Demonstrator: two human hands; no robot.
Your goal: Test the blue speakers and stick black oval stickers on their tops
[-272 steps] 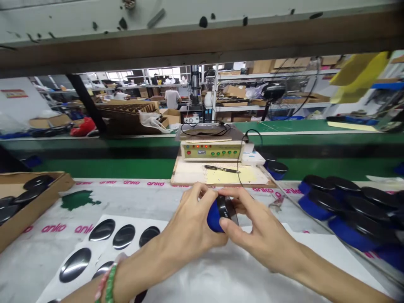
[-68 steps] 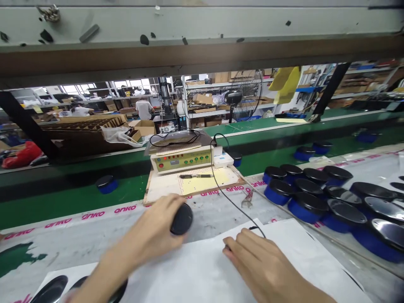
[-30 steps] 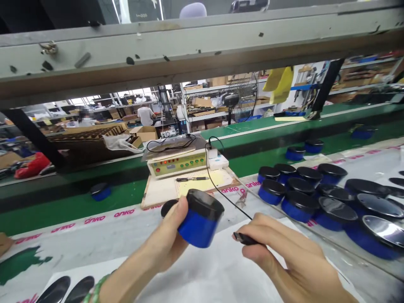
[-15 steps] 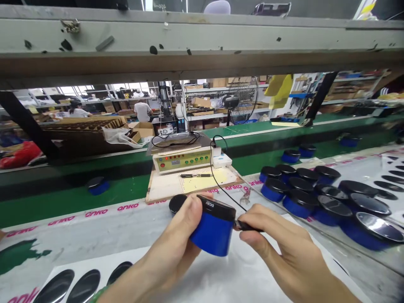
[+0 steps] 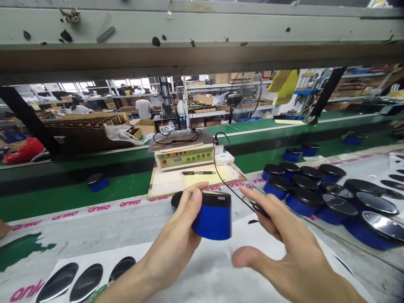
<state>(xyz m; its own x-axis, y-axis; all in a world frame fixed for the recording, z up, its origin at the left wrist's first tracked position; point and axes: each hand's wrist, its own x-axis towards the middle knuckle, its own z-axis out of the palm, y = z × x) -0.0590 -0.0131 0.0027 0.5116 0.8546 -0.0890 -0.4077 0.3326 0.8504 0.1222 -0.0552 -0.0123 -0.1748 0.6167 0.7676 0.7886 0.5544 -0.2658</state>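
The left hand (image 5: 172, 242) grasps a blue case (image 5: 213, 219); the right hand (image 5: 290, 250) is spread, thumb apart, a plug (image 5: 261, 210) at its fingers, whether gripped I cannot tell.

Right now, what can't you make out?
All in the head view:
Blue device: back turned away, part of the near side under the left hand.
Black round piece: partly hidden behind the left hand.
Cable: plug partly covered by the right hand.
Control box: display too small to read.
Bracelet: cut off by the bottom edge.
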